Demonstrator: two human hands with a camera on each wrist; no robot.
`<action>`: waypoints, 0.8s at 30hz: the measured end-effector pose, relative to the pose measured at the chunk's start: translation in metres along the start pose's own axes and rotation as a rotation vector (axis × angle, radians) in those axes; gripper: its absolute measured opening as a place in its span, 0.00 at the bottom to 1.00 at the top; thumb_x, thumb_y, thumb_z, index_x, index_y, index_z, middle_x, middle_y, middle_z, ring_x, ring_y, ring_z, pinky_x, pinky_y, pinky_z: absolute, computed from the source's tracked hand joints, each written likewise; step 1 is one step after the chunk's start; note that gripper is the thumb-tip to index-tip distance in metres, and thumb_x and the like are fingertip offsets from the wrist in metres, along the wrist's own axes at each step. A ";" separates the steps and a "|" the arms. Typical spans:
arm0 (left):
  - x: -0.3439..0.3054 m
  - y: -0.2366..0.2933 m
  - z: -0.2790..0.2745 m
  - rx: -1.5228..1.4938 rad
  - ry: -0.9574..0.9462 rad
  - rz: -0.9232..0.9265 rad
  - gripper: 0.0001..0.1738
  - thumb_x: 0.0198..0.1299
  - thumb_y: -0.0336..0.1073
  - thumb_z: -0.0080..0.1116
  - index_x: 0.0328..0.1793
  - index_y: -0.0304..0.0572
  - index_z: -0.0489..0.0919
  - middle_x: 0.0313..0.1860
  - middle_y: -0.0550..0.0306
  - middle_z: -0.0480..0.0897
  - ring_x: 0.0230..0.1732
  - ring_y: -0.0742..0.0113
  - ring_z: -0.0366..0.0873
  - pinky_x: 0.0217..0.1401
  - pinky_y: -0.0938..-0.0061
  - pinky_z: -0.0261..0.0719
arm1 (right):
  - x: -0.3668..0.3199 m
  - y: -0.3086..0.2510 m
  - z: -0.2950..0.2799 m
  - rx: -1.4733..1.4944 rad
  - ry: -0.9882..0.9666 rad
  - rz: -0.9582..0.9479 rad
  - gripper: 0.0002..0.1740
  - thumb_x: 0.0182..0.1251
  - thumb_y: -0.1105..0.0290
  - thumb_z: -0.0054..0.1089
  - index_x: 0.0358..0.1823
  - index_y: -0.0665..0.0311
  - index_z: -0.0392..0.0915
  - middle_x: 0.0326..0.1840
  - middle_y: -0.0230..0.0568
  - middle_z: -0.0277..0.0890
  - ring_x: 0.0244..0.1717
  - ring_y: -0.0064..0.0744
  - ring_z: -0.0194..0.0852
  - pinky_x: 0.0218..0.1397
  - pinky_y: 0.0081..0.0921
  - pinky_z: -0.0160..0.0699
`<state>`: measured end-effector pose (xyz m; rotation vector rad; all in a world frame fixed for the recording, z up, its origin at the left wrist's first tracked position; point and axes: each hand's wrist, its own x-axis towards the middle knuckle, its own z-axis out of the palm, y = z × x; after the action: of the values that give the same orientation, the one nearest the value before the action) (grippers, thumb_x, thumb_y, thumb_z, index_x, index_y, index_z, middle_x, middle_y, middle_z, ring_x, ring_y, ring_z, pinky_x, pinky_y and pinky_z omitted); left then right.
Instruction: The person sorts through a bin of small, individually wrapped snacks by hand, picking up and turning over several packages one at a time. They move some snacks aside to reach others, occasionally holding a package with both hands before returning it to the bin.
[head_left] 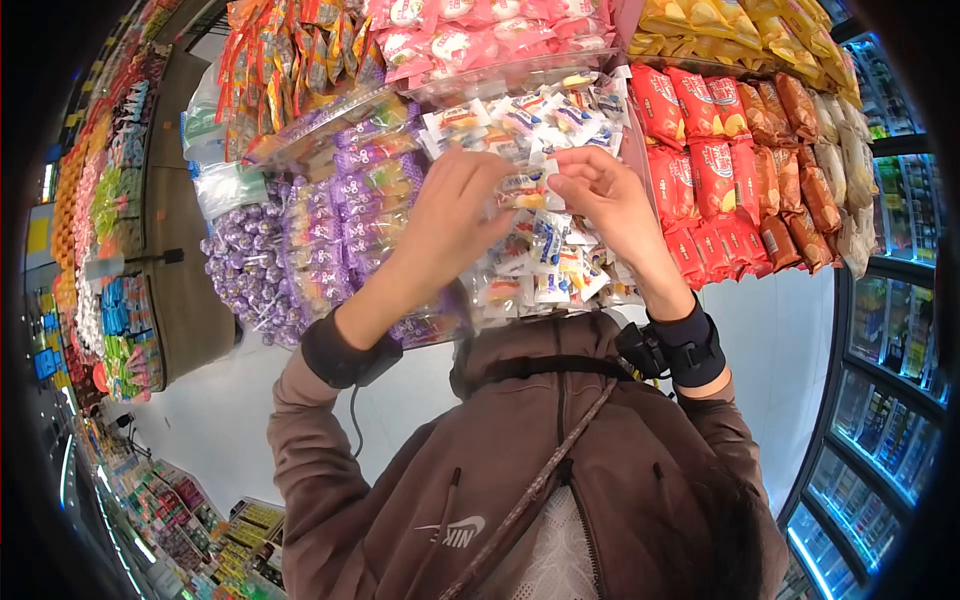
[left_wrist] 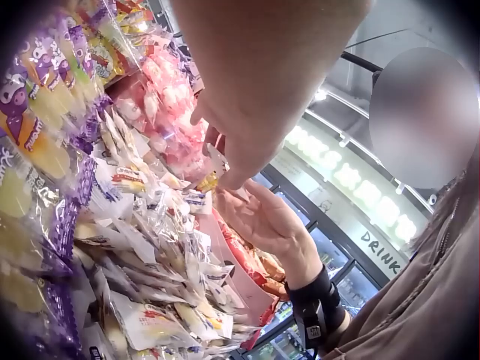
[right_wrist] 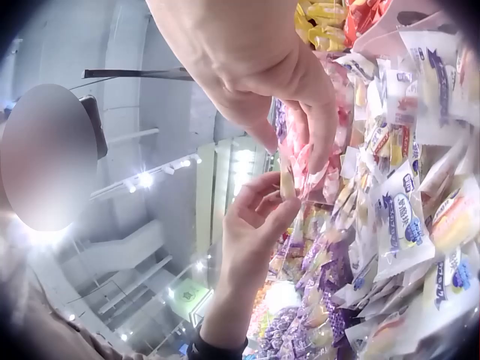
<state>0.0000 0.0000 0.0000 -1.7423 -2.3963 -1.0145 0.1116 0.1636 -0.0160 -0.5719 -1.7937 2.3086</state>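
Note:
Between both hands is a small wrapped snack packet (head_left: 523, 190), white and clear with a yellowish filling, held above a bin of similar white packets (head_left: 548, 245). My left hand (head_left: 450, 220) pinches its left side with thumb and fingers. At the other end, my right hand (head_left: 607, 198) pinches the wrapper's edge. From the left wrist view, the packet (left_wrist: 210, 180) is partly hidden behind the left fingers. The right wrist view has it edge-on, with the left hand (right_wrist: 251, 229) and right hand (right_wrist: 274, 75) meeting around it.
Purple-edged jelly packs (head_left: 375, 190) and purple lollipops (head_left: 250, 240) lie to the left. Red packets (head_left: 715, 170) fill the right bin, beyond a pink divider (head_left: 636, 140). Pink bags (head_left: 500, 35) sit behind a clear panel. Lit drink fridges (head_left: 890, 330) stand far right.

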 end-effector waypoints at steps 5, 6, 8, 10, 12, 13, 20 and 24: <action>-0.001 -0.007 0.000 -0.056 0.026 0.067 0.25 0.38 0.24 0.65 0.48 0.41 0.74 0.44 0.53 0.75 0.49 0.54 0.73 0.60 0.62 0.69 | 0.010 0.004 0.000 0.004 0.015 0.058 0.03 0.58 0.76 0.57 0.33 0.66 0.73 0.24 0.25 0.74 0.24 0.10 0.67 0.26 0.10 0.63; -0.002 -0.009 0.002 -0.065 0.033 0.067 0.24 0.39 0.25 0.65 0.47 0.40 0.73 0.43 0.53 0.75 0.47 0.53 0.73 0.59 0.61 0.68 | 0.012 0.007 0.000 0.014 0.009 0.065 0.03 0.58 0.76 0.57 0.33 0.65 0.73 0.24 0.25 0.74 0.24 0.10 0.67 0.26 0.10 0.64; -0.003 -0.013 0.007 -0.090 0.051 0.071 0.22 0.42 0.27 0.63 0.46 0.39 0.72 0.42 0.53 0.74 0.45 0.52 0.72 0.58 0.59 0.67 | 0.015 0.011 -0.003 0.026 0.001 0.078 0.03 0.58 0.76 0.57 0.33 0.65 0.73 0.24 0.26 0.74 0.24 0.10 0.67 0.26 0.10 0.64; -0.003 -0.013 0.007 -0.101 0.045 0.061 0.21 0.43 0.27 0.63 0.47 0.39 0.72 0.42 0.53 0.74 0.46 0.53 0.72 0.59 0.59 0.67 | 0.017 0.010 -0.005 0.007 -0.018 0.102 0.03 0.59 0.76 0.56 0.34 0.65 0.73 0.25 0.25 0.74 0.25 0.09 0.67 0.28 0.10 0.66; -0.004 -0.013 0.007 -0.115 0.043 0.047 0.21 0.43 0.27 0.63 0.46 0.39 0.72 0.43 0.53 0.74 0.47 0.53 0.72 0.59 0.59 0.67 | 0.018 0.011 -0.004 -0.009 -0.029 0.119 0.03 0.60 0.77 0.56 0.34 0.64 0.72 0.25 0.24 0.74 0.25 0.09 0.67 0.29 0.10 0.67; -0.004 -0.012 0.006 -0.122 0.047 0.042 0.21 0.43 0.27 0.63 0.46 0.39 0.72 0.43 0.53 0.74 0.47 0.53 0.72 0.58 0.59 0.67 | 0.019 0.012 -0.004 -0.018 -0.029 0.119 0.03 0.60 0.77 0.56 0.34 0.64 0.72 0.25 0.24 0.73 0.25 0.09 0.67 0.28 0.09 0.67; -0.011 -0.014 0.007 -0.069 0.015 -0.036 0.23 0.41 0.24 0.65 0.48 0.39 0.73 0.45 0.52 0.74 0.49 0.53 0.71 0.56 0.64 0.69 | 0.018 0.021 -0.004 0.049 -0.070 0.071 0.08 0.61 0.78 0.53 0.41 0.68 0.70 0.36 0.34 0.74 0.35 0.18 0.73 0.38 0.17 0.76; -0.007 -0.058 0.006 0.055 0.098 -0.107 0.18 0.45 0.26 0.63 0.44 0.40 0.73 0.44 0.50 0.74 0.48 0.51 0.71 0.50 0.66 0.71 | 0.015 0.012 -0.011 0.021 -0.001 0.040 0.11 0.62 0.77 0.51 0.45 0.69 0.67 0.41 0.38 0.73 0.39 0.23 0.74 0.43 0.22 0.77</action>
<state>-0.0451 -0.0126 -0.0354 -1.5250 -2.4548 -1.0089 0.1033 0.1754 -0.0329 -0.6091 -1.7721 2.3516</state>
